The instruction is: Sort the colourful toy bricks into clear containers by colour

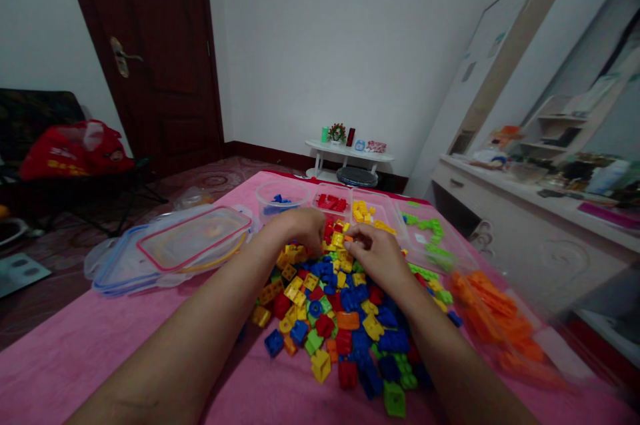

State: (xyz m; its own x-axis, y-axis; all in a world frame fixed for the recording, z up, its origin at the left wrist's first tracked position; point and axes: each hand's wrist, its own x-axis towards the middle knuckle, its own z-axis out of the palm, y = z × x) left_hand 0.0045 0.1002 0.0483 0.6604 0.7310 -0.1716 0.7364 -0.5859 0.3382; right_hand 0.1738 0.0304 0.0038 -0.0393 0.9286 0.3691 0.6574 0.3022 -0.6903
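Observation:
A heap of small plastic building blocks [340, 318] in red, yellow, blue, green and orange lies on a pink cloth [75, 351]. My left hand [299, 228] rests curled on the far edge of the heap, fingers closed among yellow and red blocks; what it grips is hidden. My right hand [379, 253] is beside it, fingers pinched on a small orange block [349, 238]. Beyond the hands stand clear tubs: one with blue blocks [281, 199], one with red blocks [332, 201], one with yellow blocks [367, 213].
Green blocks [430, 238] and orange blocks [493, 311] lie in clear containers to the right. Stacked clear lids [185, 245] sit at left. A dark door [150, 45], a red bag on a chair [75, 151], a small white table [350, 151] and a white dresser [525, 211] surround the cloth.

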